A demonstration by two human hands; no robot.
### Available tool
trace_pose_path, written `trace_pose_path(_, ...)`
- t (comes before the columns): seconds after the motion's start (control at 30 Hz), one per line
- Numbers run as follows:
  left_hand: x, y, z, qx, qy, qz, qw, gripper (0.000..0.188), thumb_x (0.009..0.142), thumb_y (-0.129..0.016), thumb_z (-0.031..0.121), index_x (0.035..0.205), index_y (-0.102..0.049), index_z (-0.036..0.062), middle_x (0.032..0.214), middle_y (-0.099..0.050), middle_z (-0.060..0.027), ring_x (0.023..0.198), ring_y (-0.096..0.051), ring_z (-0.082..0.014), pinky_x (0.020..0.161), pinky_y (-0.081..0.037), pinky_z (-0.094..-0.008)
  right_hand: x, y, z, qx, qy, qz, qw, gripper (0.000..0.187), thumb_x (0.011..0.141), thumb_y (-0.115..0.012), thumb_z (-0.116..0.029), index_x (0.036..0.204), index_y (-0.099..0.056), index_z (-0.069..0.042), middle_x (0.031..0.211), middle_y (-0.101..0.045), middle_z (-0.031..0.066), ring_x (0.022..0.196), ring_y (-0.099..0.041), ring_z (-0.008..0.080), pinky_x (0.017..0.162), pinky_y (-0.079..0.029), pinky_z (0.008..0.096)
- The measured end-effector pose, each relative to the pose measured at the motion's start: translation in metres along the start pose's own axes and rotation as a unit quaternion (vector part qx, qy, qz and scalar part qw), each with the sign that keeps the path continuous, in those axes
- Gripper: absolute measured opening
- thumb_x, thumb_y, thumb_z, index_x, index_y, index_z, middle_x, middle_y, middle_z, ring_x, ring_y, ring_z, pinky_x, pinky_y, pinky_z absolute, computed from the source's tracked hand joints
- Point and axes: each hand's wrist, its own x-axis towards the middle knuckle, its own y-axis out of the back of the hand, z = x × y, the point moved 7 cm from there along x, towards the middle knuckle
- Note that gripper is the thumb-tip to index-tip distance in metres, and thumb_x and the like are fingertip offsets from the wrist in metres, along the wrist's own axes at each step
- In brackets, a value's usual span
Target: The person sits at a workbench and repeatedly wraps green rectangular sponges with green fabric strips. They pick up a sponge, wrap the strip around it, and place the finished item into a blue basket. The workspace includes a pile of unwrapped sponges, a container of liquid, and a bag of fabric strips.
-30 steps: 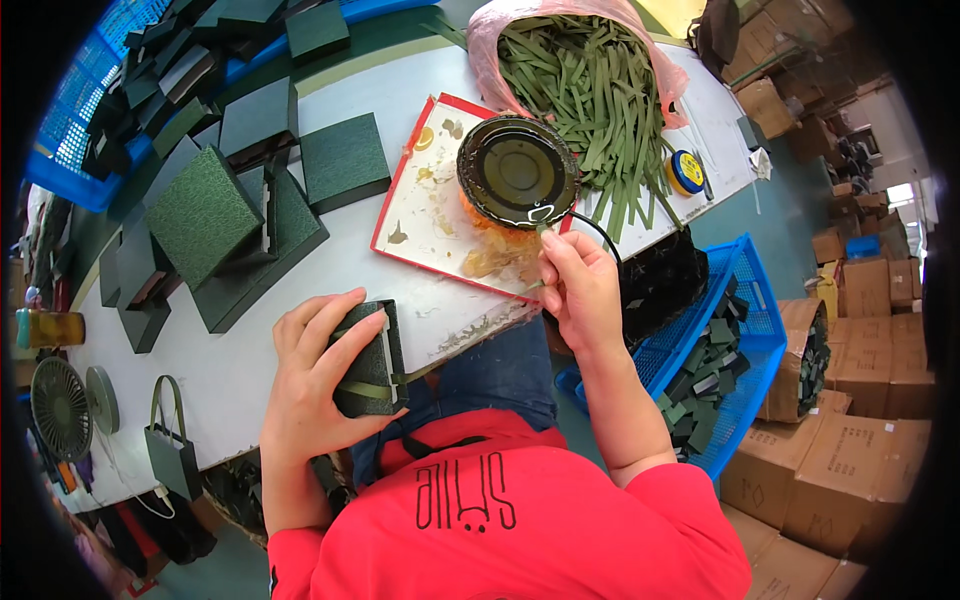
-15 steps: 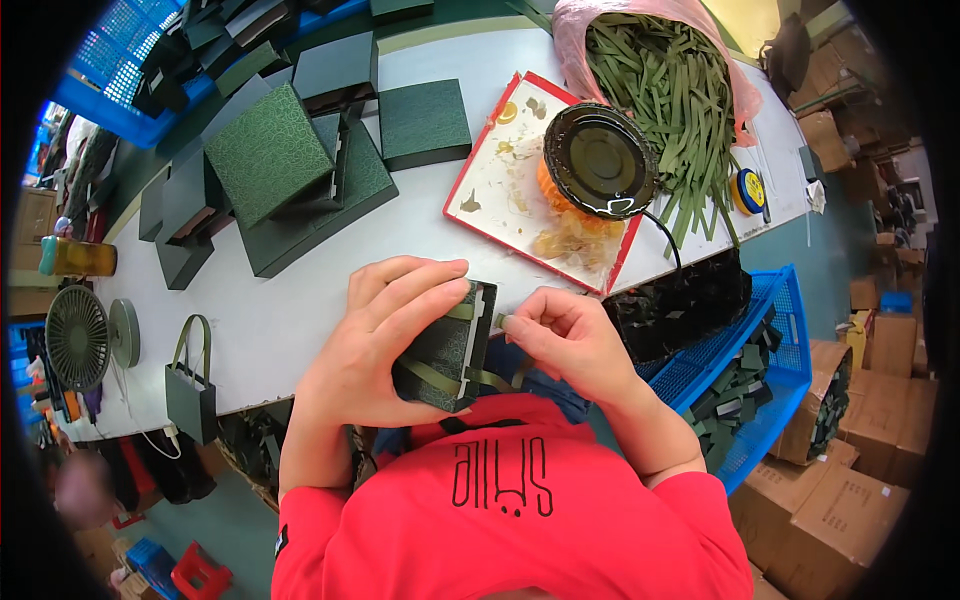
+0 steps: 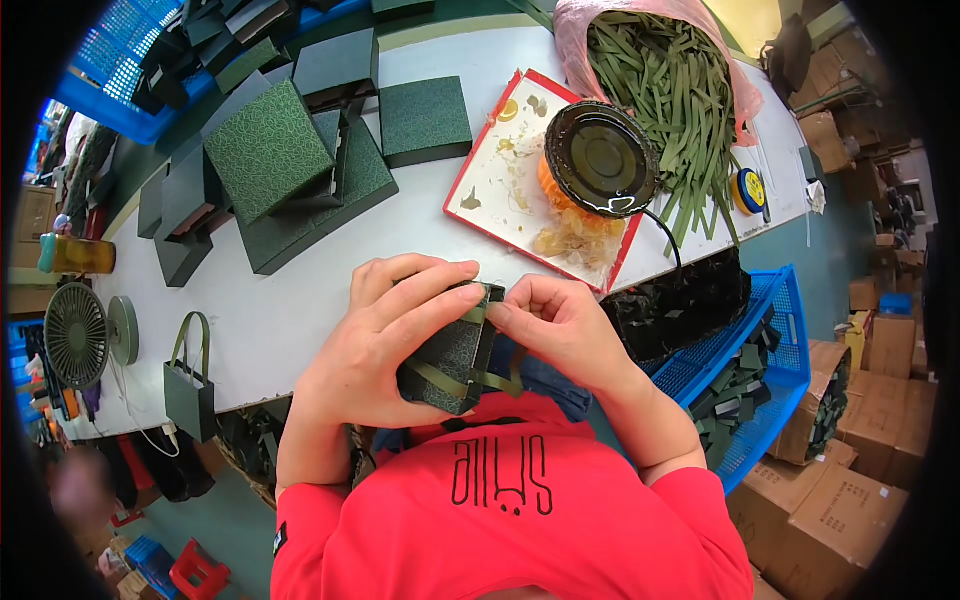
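Left hand (image 3: 375, 330) clasps a box (image 3: 440, 348); right hand (image 3: 565, 325), tightly pinched, contents hidden, might slip and skew the ribbon (image 3: 441, 378) between them.

My box (image 3: 448, 350) is dark green with a veined pattern, its ribbon (image 3: 437, 377) olive; my shirt (image 3: 620, 510) is red, black-printed; my counter (image 3: 270, 325) is white.

One second ago, the right hand (image 3: 562, 328) was at the rim of the pot (image 3: 603, 158); now it is near the middle of the frame, its fingertips touching the upper right edge of the box (image 3: 450, 348). Half a second ago, a small gap was between them and a ribbon end was visible; now this end is hidden. The pot, first at upper middle, now appears further right.
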Motion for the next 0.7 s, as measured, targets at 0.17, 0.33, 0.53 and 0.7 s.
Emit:
trace_pose_path(0.17,0.001,-0.003,0.003,0.03,-0.011,-0.034,0.999,0.085,0.055,-0.087,0.023,0.135,-0.061,0.0094,0.141,-0.059,-0.0108,0.123,-0.054,-0.0337,0.102,-0.037,-0.0481,-0.001,0.002,-0.005,-0.136,0.025,0.016,0.99,0.026,0.098,-0.069,-0.021,0.082,-0.063,-0.001,0.068,-0.064,-0.0007,0.062,-0.058,0.0034,0.055,-0.044,0.0223)
trace_pose_path(0.33,0.002,-0.009,0.002,0.068,-0.011,-0.064,0.996,0.085,0.055,-0.086,0.023,0.136,-0.061,0.0105,0.141,-0.059,-0.0105,0.122,-0.054,-0.0334,0.102,-0.036,-0.0486,0.002,0.004,-0.006,-0.176,0.027,0.001,0.984,0.027,0.099,-0.067,-0.019,0.081,-0.063,0.001,0.07,-0.065,0.0005,0.064,-0.06,0.0049,0.056,-0.045,0.0239)
trace_pose_path(0.53,-0.003,-0.003,-0.005,0.008,0.008,-0.004,1.0,0.086,0.056,-0.087,0.023,0.136,-0.059,0.0083,0.142,-0.059,-0.0105,0.123,-0.054,-0.0327,0.102,-0.037,-0.047,0.0,0.01,-0.003,0.006,-0.017,-0.024,1.0,0.028,0.103,-0.063,-0.024,0.101,-0.072,0.002,0.076,-0.066,-0.001,0.07,-0.06,0.0045,0.06,-0.045,0.0223)
trace_pose_path(0.7,-0.001,-0.005,-0.004,0.012,-0.006,-0.012,1.0,0.087,0.057,-0.088,0.024,0.137,-0.057,0.0076,0.141,-0.059,-0.0111,0.124,-0.054,-0.0334,0.103,-0.037,-0.0473,-0.005,0.025,0.008,-0.031,-0.003,0.012,0.999,0.029,0.105,-0.061,-0.024,0.107,-0.072,0.002,0.087,-0.07,0.0017,0.078,-0.061,0.006,0.069,-0.048,0.0211)
